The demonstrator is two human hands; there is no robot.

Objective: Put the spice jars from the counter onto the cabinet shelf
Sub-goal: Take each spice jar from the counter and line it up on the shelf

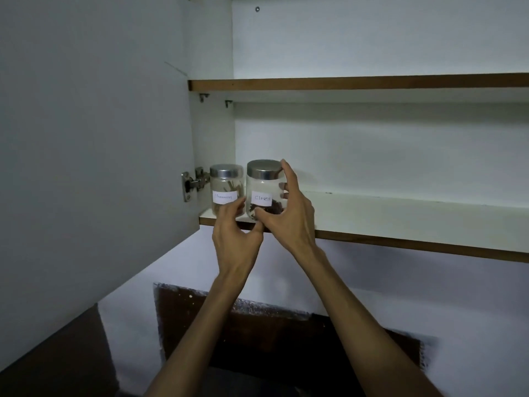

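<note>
Cloves jar (264,193): clear glass, silver metal lid, white label with dark handwriting, dark brown contents.
Cinnamon jar (226,190), left of the cloves jar: clear glass, silver lid, white label, tan sticks.
Cabinet shelf (400,222) under both jars: white top, brown front edge.
Hinge (194,181), left of the cinnamon jar: silver.

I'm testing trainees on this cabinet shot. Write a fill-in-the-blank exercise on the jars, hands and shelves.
1. The right hand holds the jar labelled ____.
2. Both jars stand on the ____ of the two shelves.
3. The cinnamon jar stands to the ____ of the cloves jar.
4. Both jars have ____ lids.

Missing words: cloves; lower; left; metal
</note>
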